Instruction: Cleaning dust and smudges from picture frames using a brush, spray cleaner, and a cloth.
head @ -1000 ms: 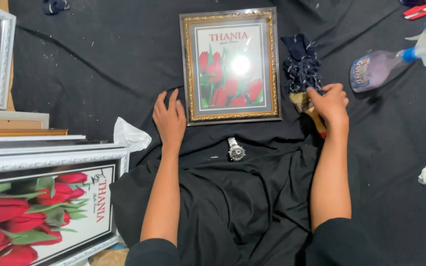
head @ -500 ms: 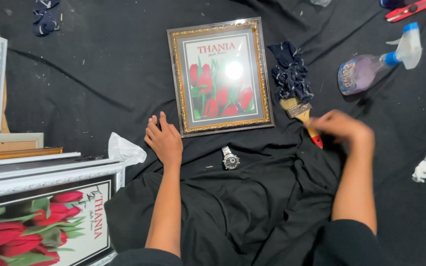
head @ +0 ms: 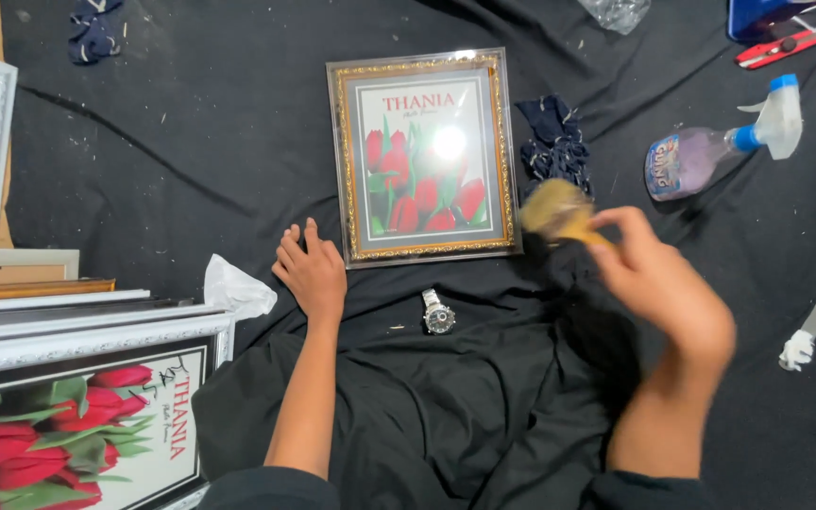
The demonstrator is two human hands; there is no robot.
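The right hand (head: 663, 283) is gripping a paintbrush (head: 559, 212), its fingers clenched round the handle, which is hidden in the fist; the pale bristles are blurring just off the right edge of the gold picture frame (head: 424, 156), over the black cloth (head: 191, 170) that is covering the surface. The left hand (head: 312, 269) is lying flat on the cloth, fingers released and spread, its fingertips just beside the frame's lower left corner and holding nothing.

The frame is lying face up, showing a print of red tulips under glass, with a glare spot near its middle. Bare cloth is lying open to its left, up to the white-framed prints (head: 87, 378) that are stacking along the left edge. On the frame's right side the room is tighter: a dark blue rag (head: 552, 142) is sitting just beside it, and a spray bottle (head: 710, 151) is lying on its side further right, part filled with a pale purplish liquid. A wristwatch (head: 438, 312) is resting just below the frame, between the two forearms. A crumpled white tissue (head: 236, 288) is lying near the left hand.
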